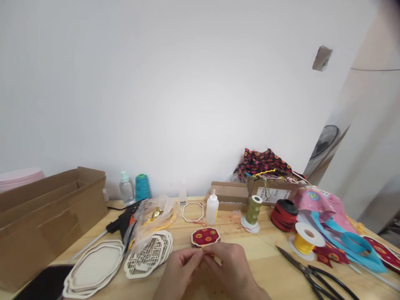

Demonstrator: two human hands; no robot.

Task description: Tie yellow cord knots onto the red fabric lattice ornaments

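My left hand and my right hand meet low in the middle of the wooden table. Both pinch a thin yellow cord between their fingertips. Just beyond the fingers lies a small red patterned fabric piece with a pale rim. To the left of my left hand is a stack of cut-out wooden frames, and further left a stack of plain white frame shapes.
A hot glue gun, clear plastic bag, glue bottle, olive thread spool, red-black ribbon roll, yellow cord spool and black scissors surround the hands. A cardboard box stands at left. Fabric heaps lie at right.
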